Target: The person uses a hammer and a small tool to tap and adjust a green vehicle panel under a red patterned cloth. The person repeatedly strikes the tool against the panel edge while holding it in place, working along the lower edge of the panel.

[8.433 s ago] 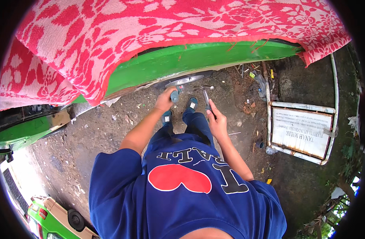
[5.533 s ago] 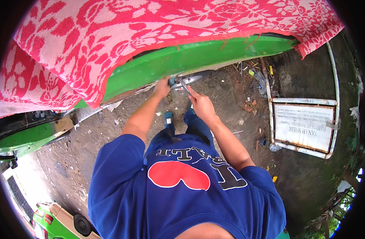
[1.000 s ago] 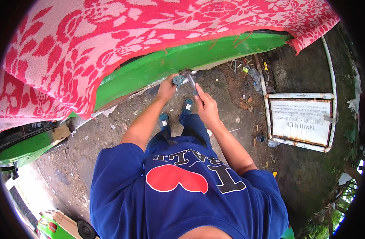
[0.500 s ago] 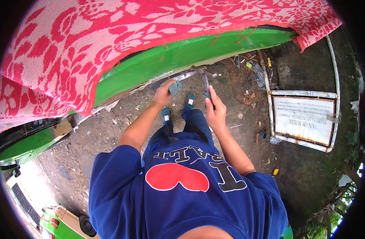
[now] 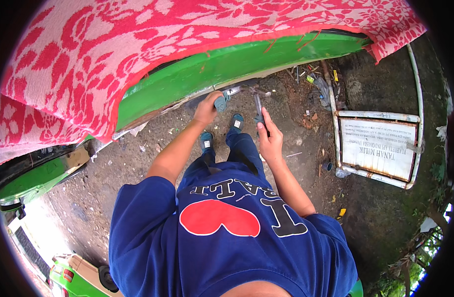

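Observation:
My right hand point(image 5: 270, 141) is closed around the grip of a hammer point(image 5: 259, 101), whose metal head points away from me. My left hand point(image 5: 205, 109) is wrapped round the blue-green handle of a metal tool point(image 5: 220, 103). A flat silver piece point(image 5: 232, 92) shows beyond that hand, next to the hammer head; I cannot tell whether the two touch. Both hands are in front of the lower edge of a green vehicle panel point(image 5: 187, 76). The working end of the left tool is partly hidden.
A red and pink patterned blanket point(image 5: 103, 44) drapes over the green panel. On the right a white framed sign point(image 5: 378, 148) lies against rusty pipes. Litter point(image 5: 322, 91) is scattered on the dirt ground point(image 5: 128, 168). A green and beige vehicle point(image 5: 81, 277) stands behind at left.
My left hand and its tool have moved slightly away from me, toward the green panel. The right hand and hammer have shifted only a little.

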